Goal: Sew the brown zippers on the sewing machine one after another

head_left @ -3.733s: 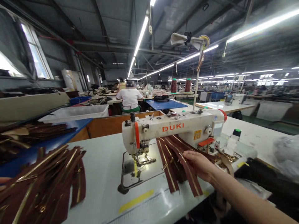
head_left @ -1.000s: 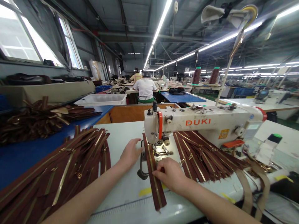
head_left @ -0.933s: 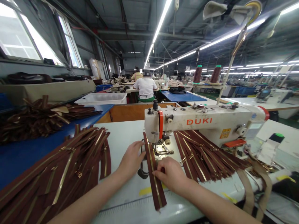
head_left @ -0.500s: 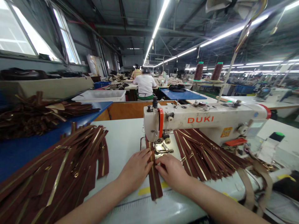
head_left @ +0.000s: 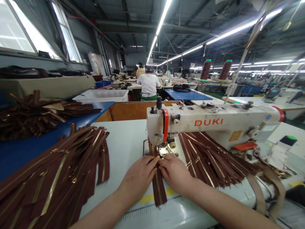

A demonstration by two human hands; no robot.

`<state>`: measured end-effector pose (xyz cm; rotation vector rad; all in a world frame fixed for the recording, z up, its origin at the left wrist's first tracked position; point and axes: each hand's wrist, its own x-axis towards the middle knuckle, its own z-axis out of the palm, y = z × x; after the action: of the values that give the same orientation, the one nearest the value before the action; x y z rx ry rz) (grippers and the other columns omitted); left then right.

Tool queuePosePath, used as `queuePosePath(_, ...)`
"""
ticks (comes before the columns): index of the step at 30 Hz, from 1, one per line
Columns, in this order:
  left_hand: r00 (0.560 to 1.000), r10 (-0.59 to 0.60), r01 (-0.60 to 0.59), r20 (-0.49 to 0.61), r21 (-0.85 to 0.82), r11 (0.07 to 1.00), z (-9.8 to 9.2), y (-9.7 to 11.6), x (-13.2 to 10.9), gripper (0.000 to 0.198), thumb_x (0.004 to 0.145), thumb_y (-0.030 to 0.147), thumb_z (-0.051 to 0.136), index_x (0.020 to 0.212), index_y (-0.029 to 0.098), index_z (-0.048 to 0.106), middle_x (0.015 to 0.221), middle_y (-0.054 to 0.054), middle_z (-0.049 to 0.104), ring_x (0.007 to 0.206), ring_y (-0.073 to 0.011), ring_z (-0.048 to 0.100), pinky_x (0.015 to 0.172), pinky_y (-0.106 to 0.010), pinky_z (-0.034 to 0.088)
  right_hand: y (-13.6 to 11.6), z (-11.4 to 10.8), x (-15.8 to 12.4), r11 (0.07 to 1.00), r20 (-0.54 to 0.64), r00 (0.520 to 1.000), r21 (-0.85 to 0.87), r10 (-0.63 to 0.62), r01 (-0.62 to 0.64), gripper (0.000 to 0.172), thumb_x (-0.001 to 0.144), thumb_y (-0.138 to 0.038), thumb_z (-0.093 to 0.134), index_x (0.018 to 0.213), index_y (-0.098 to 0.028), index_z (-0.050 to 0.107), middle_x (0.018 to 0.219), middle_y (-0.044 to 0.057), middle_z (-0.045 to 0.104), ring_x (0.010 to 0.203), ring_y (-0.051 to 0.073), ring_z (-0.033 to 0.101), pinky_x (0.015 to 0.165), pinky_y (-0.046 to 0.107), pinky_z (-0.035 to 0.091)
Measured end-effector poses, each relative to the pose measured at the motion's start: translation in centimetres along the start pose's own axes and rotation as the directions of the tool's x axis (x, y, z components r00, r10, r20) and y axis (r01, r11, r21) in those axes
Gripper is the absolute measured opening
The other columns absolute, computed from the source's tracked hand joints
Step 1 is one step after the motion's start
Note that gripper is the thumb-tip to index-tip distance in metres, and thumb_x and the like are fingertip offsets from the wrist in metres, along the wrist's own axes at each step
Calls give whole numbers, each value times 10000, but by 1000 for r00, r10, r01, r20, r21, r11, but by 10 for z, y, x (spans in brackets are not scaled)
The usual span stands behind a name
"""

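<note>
A brown zipper [head_left: 158, 189] with a metal tooth line runs from under the needle area of the white sewing machine [head_left: 184, 122] toward me. My left hand [head_left: 140, 173] has its fingers pressed together on the zipper's left side. From the right, my right hand [head_left: 175, 171] pinches the zipper just in front of the presser foot, its fingertips close to those of the left. What lies between the fingertips is partly hidden. More brown zippers [head_left: 212, 159] are fanned out beneath the machine arm, and a big heap of them [head_left: 59, 171] lies to the left.
Another zipper bundle [head_left: 35, 117] rests on a blue table [head_left: 14, 159] at far left. Two brown thread cones [head_left: 205, 70] stand behind the machine. A person in a white shirt [head_left: 148, 85] sits ahead. Beige straps [head_left: 256, 194] hang at right.
Both hands have drawn closer together at the fingertips on the zipper. The view has shifted slightly, and the machine appears a little farther right.
</note>
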<state>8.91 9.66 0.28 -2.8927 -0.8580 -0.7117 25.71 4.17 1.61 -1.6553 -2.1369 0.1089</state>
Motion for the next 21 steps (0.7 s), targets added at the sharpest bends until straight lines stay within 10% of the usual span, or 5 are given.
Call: queuePosePath(21,998,-35,32,55,49,998,-4,6,1,231,907,136,441,1075,174,595,1072,-85,633,1007,-233,583,896,-412,491,5,-3,-2,978,16,979,-33,-205,206,178,896,-131,486,926,-151,661,879,77,630,884,215,537,814,329,452)
